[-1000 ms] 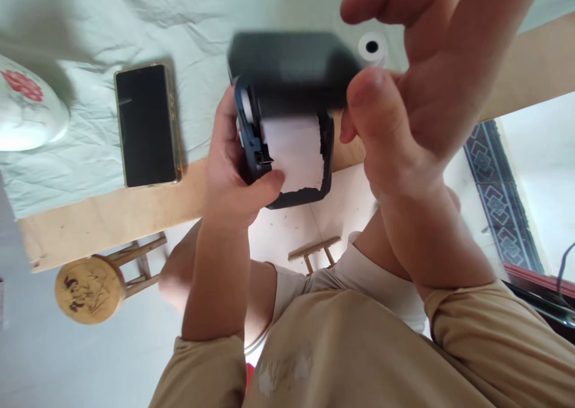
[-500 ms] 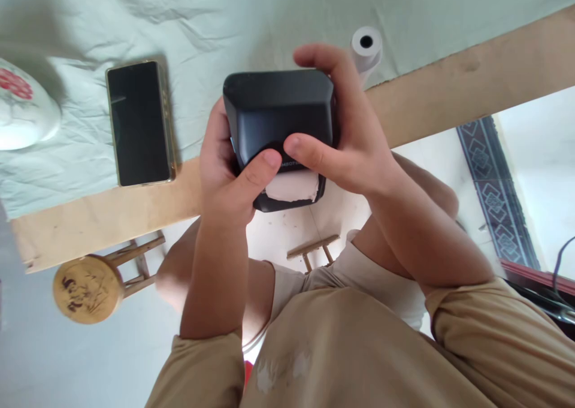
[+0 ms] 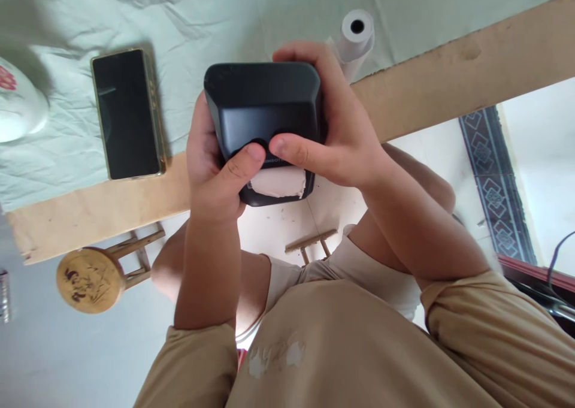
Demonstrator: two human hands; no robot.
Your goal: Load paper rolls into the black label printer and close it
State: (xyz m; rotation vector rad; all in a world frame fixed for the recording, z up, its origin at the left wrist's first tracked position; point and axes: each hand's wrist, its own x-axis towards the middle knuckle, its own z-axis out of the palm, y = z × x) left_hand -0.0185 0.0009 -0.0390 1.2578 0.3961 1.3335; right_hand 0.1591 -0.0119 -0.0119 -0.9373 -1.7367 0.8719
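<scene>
Both hands, left (image 3: 211, 168) and right (image 3: 335, 138), clamp the printer (image 3: 263, 111) above the table edge (image 3: 108, 210), thumbs pressing the lid. Torn paper (image 3: 278, 181) sticks out; crooked, it might jam.

Black phone (image 3: 126, 114) lies flat on the pale cloth (image 3: 202, 18) near the desk (image 3: 449, 78) front edge. White bowl (image 3: 18, 105) with red print sits at the left edge. Paper roll (image 3: 354, 33) lies near the front edge. Round wooden stool (image 3: 90, 279) stands on the floor.
</scene>
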